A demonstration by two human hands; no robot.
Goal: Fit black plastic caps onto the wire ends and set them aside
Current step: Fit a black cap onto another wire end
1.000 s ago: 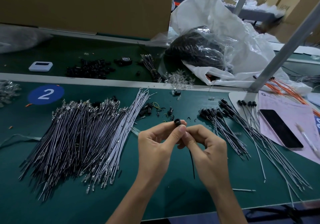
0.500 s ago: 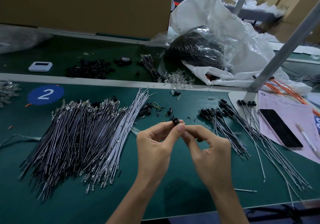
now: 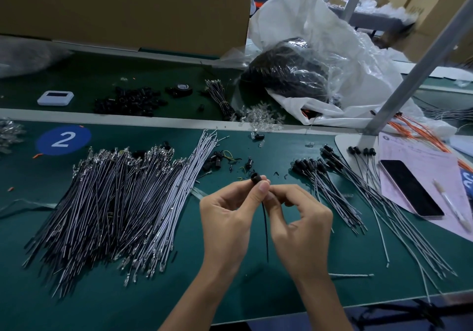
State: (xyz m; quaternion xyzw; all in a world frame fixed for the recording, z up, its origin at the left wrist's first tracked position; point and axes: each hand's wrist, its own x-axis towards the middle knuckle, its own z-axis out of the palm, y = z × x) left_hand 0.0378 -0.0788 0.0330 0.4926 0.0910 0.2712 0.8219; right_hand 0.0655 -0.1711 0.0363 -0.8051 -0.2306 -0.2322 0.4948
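Black plastic cap (image 3: 256, 177) sits at the fingertips of both hands, held above the green table (image 3: 153, 292) with its open end tipped up and away from the person. The left hand (image 3: 227, 215) pinches the cap between thumb and forefinger, its other fingers curled behind. The right hand (image 3: 299, 223) touches the left just below the cap, fingers bent and closed on the thin dark wire (image 3: 265, 230), which comes out from under the cap and hangs down between the two wrists.

Just beyond the cap, a few loose caps (image 3: 217, 161) and short scraps lie on the table. Left of the cap spreads a broad pile of uncapped wires (image 3: 110, 202), their metal ends bare, and past that pile is a blue round sticker marked 2 (image 3: 63, 140). Right of the cap lies a fan of capped wires (image 3: 332, 187), black heads pointing away from the person. Farther right of the cap, a phone (image 3: 410, 187) and a pen (image 3: 450, 207) rest on pink paper (image 3: 419, 161).

Well beyond the cap, across a pale strip, are a heap of black caps (image 3: 128, 101), a tape roll (image 3: 182, 88), a white device (image 3: 55, 98), small clear parts (image 3: 261, 118) and a plastic bag (image 3: 289, 74) of dark stock, with a cardboard box (image 3: 128, 10) behind and a metal post (image 3: 419, 59) slanting up to the right of the cap
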